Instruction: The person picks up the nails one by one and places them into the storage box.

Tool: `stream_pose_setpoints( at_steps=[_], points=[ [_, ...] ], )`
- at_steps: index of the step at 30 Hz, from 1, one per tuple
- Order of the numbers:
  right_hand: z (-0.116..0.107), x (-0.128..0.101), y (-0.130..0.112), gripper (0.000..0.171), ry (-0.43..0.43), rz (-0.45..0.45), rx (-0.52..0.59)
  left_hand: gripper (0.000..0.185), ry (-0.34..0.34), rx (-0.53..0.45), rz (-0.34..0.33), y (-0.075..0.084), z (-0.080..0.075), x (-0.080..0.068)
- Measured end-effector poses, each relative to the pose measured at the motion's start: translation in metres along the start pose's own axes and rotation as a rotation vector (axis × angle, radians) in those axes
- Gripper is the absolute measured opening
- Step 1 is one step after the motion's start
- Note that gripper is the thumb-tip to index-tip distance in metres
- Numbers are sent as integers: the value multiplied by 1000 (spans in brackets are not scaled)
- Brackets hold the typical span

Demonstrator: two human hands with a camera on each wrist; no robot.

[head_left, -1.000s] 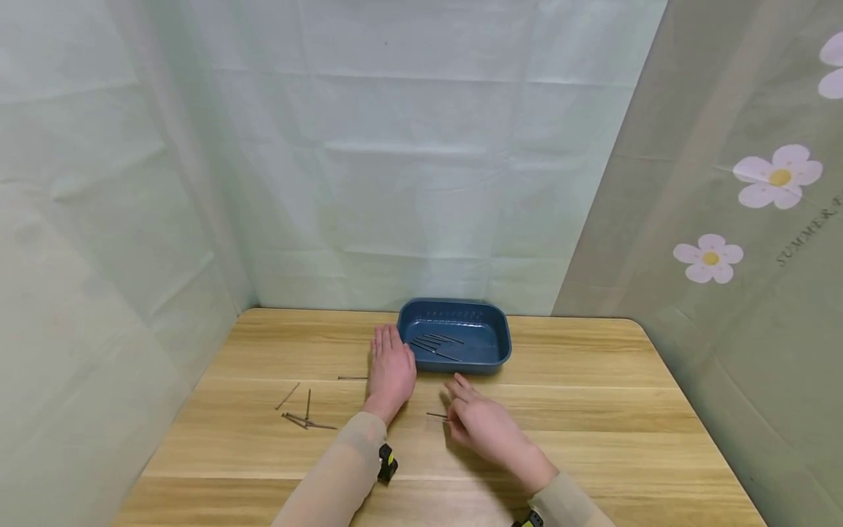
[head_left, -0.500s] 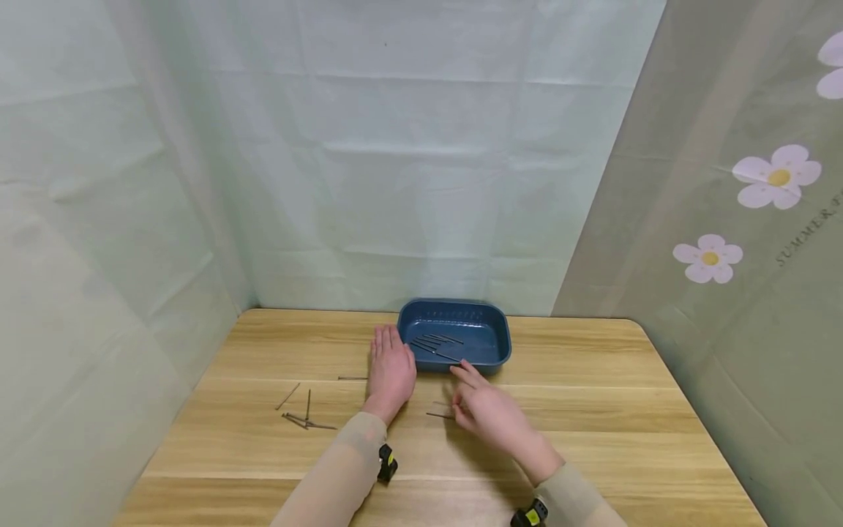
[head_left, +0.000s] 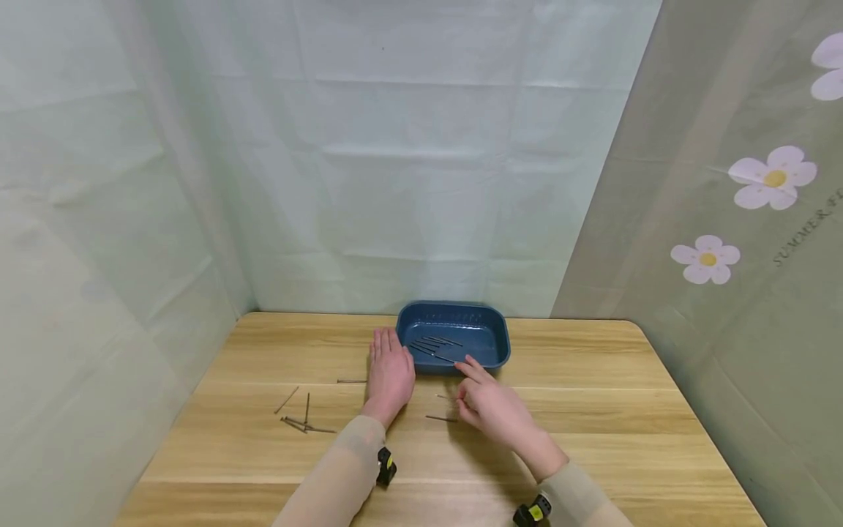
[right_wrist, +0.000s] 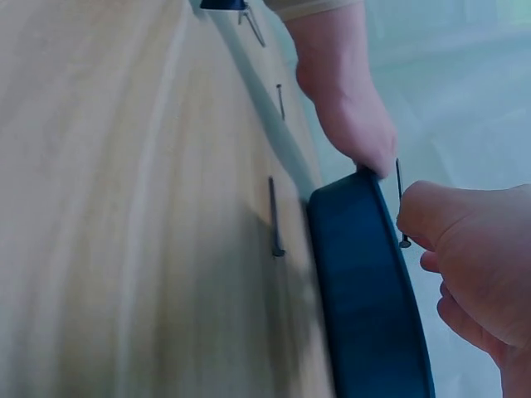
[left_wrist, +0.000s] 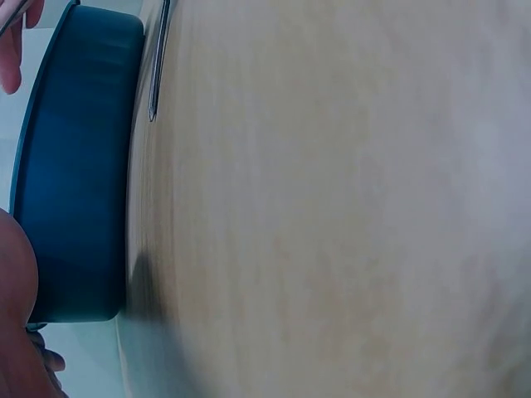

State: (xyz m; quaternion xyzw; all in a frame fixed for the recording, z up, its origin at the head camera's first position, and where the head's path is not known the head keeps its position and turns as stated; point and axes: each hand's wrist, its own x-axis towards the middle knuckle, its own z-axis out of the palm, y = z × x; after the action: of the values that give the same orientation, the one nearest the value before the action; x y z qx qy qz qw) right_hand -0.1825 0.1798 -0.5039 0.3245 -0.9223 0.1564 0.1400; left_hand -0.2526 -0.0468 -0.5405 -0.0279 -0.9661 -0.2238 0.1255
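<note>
While the left hand stays flat at the blue tray's nine o'clock, the right hand has lifted a pinched nail toward its near rim; another nail lies on the tabletop.

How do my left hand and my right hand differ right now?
The left hand lies flat on the table with straight fingers, beside the blue tray; the right hand is lifted at the tray's near rim. The left hand holds nothing; the right hand pinches a nail. Both wear beige sleeves.
</note>
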Motion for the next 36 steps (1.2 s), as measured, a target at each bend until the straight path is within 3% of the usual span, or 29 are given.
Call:
stream_pose_setpoints(
  at_steps=[16, 28, 36],
  points=[
    [-17, 25, 24, 11, 16, 82, -6, 59, -18, 4, -6, -2, 1, -1],
    [-13, 41, 43, 11, -89, 194, 34, 58, -25, -9, -18, 0, -1, 0],
    [-9, 56, 52, 14, -145, 222, 53, 59, -33, -12, -22, -1, 0, 0]
  ],
)
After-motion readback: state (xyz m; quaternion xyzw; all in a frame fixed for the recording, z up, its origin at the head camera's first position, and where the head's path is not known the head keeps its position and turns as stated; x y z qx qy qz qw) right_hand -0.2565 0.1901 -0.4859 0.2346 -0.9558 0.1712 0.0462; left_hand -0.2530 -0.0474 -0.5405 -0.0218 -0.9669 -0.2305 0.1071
